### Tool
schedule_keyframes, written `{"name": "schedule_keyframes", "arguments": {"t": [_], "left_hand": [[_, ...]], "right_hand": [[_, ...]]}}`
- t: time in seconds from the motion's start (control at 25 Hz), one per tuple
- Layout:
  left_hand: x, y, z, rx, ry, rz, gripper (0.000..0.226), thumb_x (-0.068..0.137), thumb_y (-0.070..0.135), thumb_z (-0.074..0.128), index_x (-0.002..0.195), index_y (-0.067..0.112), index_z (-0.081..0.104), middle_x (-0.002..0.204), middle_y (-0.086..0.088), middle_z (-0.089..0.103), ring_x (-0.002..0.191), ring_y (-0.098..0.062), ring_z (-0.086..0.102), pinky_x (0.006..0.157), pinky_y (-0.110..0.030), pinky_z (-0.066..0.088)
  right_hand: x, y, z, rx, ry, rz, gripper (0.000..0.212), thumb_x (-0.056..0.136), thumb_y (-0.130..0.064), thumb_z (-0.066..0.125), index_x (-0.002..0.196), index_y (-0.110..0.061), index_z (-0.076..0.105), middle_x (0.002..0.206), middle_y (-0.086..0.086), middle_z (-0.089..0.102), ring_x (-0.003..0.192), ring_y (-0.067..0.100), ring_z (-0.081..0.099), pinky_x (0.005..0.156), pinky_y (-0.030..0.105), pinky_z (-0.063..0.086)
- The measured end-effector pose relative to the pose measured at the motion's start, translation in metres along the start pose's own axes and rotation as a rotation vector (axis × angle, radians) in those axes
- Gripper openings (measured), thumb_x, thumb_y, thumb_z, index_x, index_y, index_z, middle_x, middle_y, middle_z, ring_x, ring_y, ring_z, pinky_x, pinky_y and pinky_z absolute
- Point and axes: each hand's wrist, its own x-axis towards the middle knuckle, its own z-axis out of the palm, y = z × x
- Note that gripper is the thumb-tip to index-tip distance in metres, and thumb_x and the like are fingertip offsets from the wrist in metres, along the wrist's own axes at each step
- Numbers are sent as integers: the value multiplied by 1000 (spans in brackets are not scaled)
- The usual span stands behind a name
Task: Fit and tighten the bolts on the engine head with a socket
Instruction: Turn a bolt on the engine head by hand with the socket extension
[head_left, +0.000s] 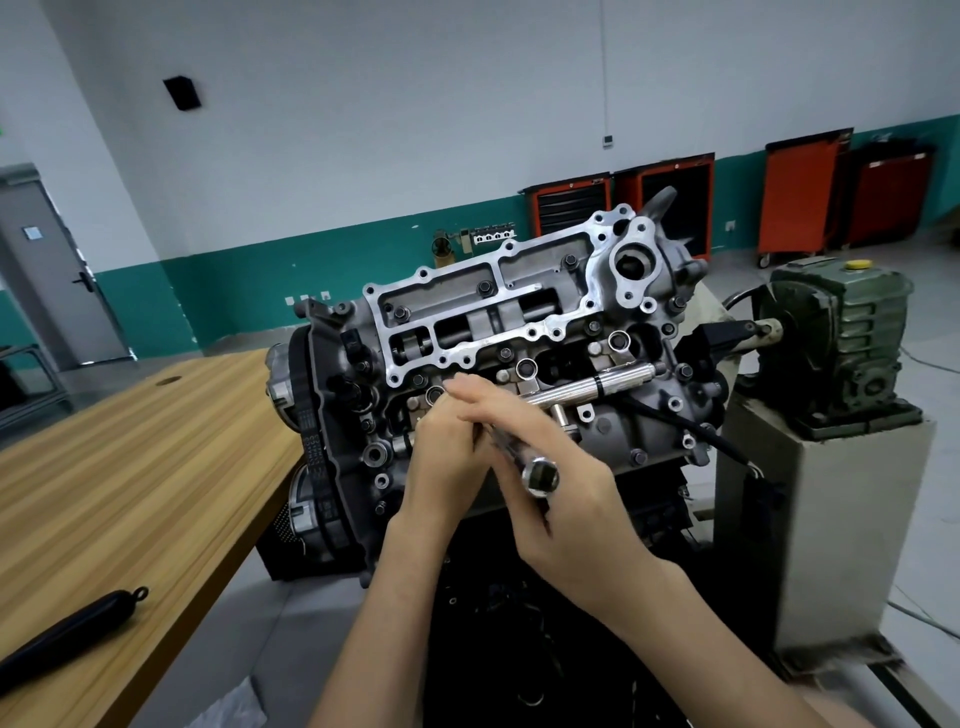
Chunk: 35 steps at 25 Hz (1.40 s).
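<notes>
Grip is two-handed on the socket tool (540, 475): my left hand (447, 457) curls its fingers round the blurred shaft, my right hand (571, 504) lays straight fingers flat along the other side, and the square-holed butt end pokes out toward me. Tool tip is hidden behind my fingers, at the near-left part of the engine head (519, 322), which tilts toward me with dark bolts (485, 287) seated in its upper frame. Wooden desk (130, 467) runs off left, green gearbox (841, 332) stands right.
</notes>
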Motion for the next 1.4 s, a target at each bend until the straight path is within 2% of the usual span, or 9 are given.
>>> {"name": "schedule_keyframes", "arguments": {"t": [0.08,0.2,0.4,0.56,0.72,0.92,1.08,1.24,1.4], "left_hand": [[1,-1,1,7,13,-24,15,94,13,49,79,14,49,66,2,48,63,-20,46,59,-40,42],[1,-1,1,149,51,54,8,90,13,53,84,17,50,70,7,53,67,-11,49,60,-27,40],[2,-3,2,-37,4,-45,18,89,9,50,77,23,48,65,8,47,61,-17,46,56,-40,43],[1,-1,-1,90,29,28,4,88,11,53,85,14,51,72,3,55,70,-18,52,64,-43,46],[0,0,0,-28,30,5,14,89,6,51,79,16,49,68,9,48,65,-17,47,62,-43,47],[1,-2,1,110,34,36,7,90,17,52,84,19,49,69,9,53,66,-10,49,59,-32,43],[2,-5,3,-20,12,-26,10,91,14,49,82,18,49,68,6,51,65,-19,51,61,-45,47],[2,-3,2,81,35,28,7,90,14,53,85,18,51,72,4,56,69,-17,54,64,-43,48],[2,-1,1,8,17,-2,21,86,4,52,78,22,46,66,2,47,67,-23,50,61,-42,47]], "right_hand": [[1,2,-2,-51,-31,-25,31,83,18,59,110,5,64,113,13,68,109,16,64,96,26,49],[5,6,-7,-168,156,27,20,77,-6,79,94,0,71,86,11,73,76,22,70,67,32,55],[0,-1,2,-74,-12,-11,31,83,17,61,113,6,63,120,15,65,115,15,61,100,23,46],[7,4,-5,-215,164,21,22,75,-7,82,92,2,71,84,9,73,73,17,69,68,24,55],[0,-3,2,-63,13,-9,27,86,14,57,110,5,63,119,13,65,115,16,61,99,26,48],[4,5,-5,-192,151,41,29,70,9,81,95,3,70,89,10,73,79,18,70,71,28,56],[-1,-3,2,-85,9,-20,28,89,12,51,114,7,62,120,15,65,115,17,61,100,25,47],[5,4,-5,-234,170,18,21,75,-6,81,92,3,71,84,11,73,73,19,69,66,30,56],[-1,-3,1,-77,23,11,29,83,16,62,110,6,63,119,14,65,115,18,62,98,29,49]]}}
